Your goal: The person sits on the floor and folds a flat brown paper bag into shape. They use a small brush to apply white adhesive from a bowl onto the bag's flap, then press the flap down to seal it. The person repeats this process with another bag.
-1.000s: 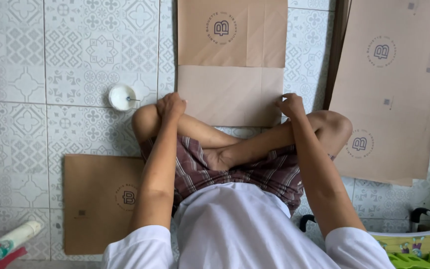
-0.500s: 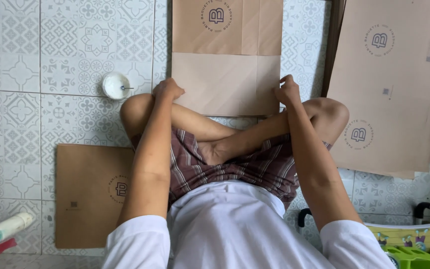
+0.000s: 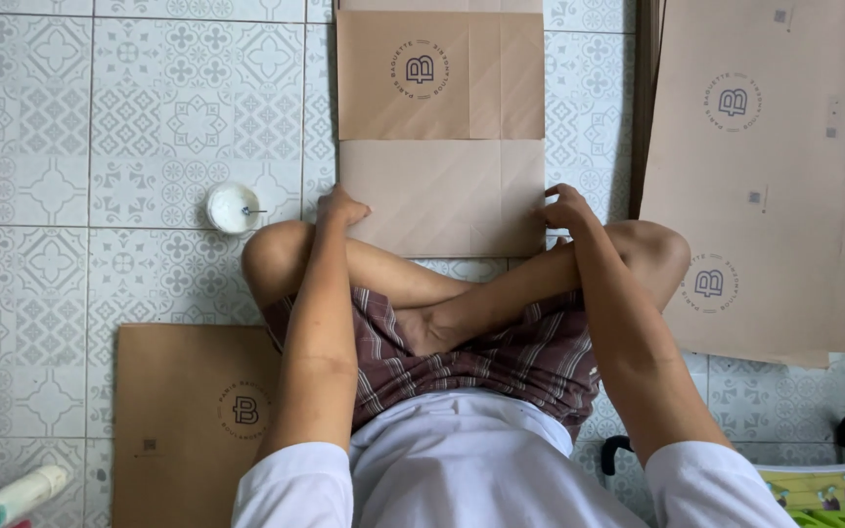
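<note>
Both hands rest on the near edge of a flat brown kraft-paper sheet with a folded lower flap that lies on the pale patterned tile floor just beyond the person's crossed legs. Left hand sits at the sheet's near left corner, fingers curled down and pressing on the paper's edge rather than wrapped around anything. Right hand sits at the near right corner, fingers bent and pinching or pressing the edge there; whether the paper is actually gripped between the fingers is not clear from this angle.

Nearest the camera are the person's white shirt and plaid maroon shorts. Beside the left thigh lies a flat brown paper bag with a round printed emblem, and at the bottom left corner a white tube with a coloured end pokes into view. At the bottom right, the rim of a colourful plastic basket shows.

Farther out, a small round white container holding white paste and a thin stick stands on the tiles just left of the left hand. To the right, a stack of large brown paper sheets with printed emblems lies flat, near the right knee.
</note>
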